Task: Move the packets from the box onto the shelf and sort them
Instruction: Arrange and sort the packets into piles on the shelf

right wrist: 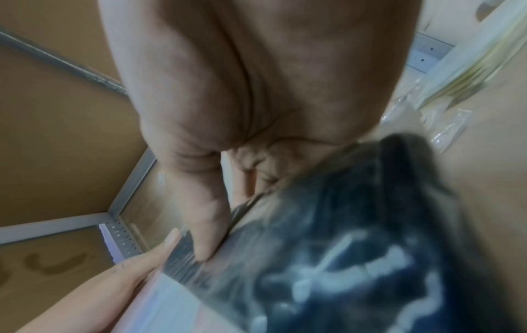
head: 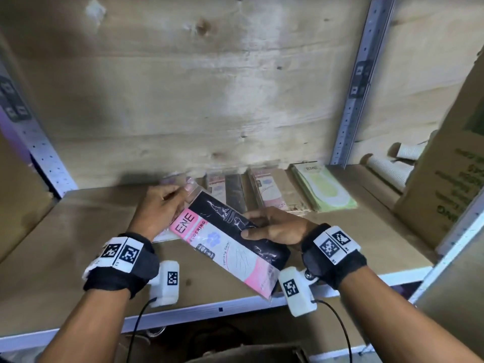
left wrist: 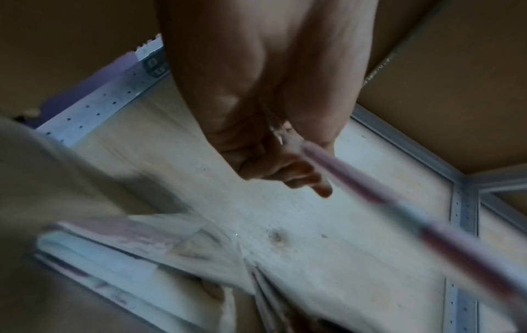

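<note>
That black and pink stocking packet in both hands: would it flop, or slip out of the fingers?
The stocking packet probably bends easily: it is flat and thin, and the left hand and right hand each grip one end. Its glossy, wrinkled clear wrap suggests it may be slippery. It looks light, since fingertips alone hold it above the shelf.

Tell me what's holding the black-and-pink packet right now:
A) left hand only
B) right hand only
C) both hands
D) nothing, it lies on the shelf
C: the left hand grips the packet's far end and the right hand its side, holding it above the shelf.
</note>
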`<state>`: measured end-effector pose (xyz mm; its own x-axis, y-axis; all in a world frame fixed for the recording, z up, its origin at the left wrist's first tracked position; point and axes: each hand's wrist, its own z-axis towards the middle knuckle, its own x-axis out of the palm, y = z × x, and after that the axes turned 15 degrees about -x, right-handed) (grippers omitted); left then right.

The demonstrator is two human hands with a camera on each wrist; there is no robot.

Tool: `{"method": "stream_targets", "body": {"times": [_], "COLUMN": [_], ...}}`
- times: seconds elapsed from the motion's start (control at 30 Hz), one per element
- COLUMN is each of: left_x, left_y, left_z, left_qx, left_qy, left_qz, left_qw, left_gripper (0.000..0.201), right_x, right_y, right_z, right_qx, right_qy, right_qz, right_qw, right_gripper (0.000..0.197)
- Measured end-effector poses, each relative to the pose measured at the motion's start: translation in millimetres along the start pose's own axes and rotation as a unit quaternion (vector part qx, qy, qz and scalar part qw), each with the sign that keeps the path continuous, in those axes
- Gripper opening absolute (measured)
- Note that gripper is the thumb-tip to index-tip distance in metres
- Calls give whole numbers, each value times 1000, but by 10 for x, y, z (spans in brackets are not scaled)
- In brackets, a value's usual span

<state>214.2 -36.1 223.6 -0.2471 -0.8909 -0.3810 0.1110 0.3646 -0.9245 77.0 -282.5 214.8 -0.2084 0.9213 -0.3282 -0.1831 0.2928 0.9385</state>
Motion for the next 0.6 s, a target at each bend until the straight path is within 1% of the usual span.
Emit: {"method": "stream_targets", "body": {"times": [0.1,0.17,0.2,0.23,0.27,0.33,0.4,0.5,0.6], "left_x": [4,-15,-29,-45,-59,-77,-68,-33,-6], "left_y": [27,13,-4,-24,-40,-43,-37,-58,-88], "left_z": [4,-8,-23,-43,-57,-67,-74,-109,-146], "left_qx": [48,84,100,113,117,106,81,44,-1], "left_qy": [-25,-61,-79,-95,-106,-110,-87,-40,-17], "left_qz": [38,66,81,98,115,128,101,21,-60], "left_qw": [998,992,988,984,981,980,988,998,998], "left_gripper": [53,55,55,55,56,59,63,57,54], "right_x": [-38,-73,-82,-92,-102,-113,-110,-105,-86], "right_y": [-7,-23,-24,-25,-29,-10,17,26,32], "right_z": [-7,-22,-32,-43,-54,-78,-98,-136,-148], "right_qx": [-4,-7,-11,-17,-25,-39,-47,-50,-51], "right_qy": [-14,-21,-19,-16,-15,-16,-13,-12,-18], "right_qz": [-21,-29,-28,-20,-10,-4,-13,-11,-10], "right_qw": [1000,999,999,1000,1000,999,999,999,998], "right_gripper": [26,30,27,25,28,35,33,34,44]}}
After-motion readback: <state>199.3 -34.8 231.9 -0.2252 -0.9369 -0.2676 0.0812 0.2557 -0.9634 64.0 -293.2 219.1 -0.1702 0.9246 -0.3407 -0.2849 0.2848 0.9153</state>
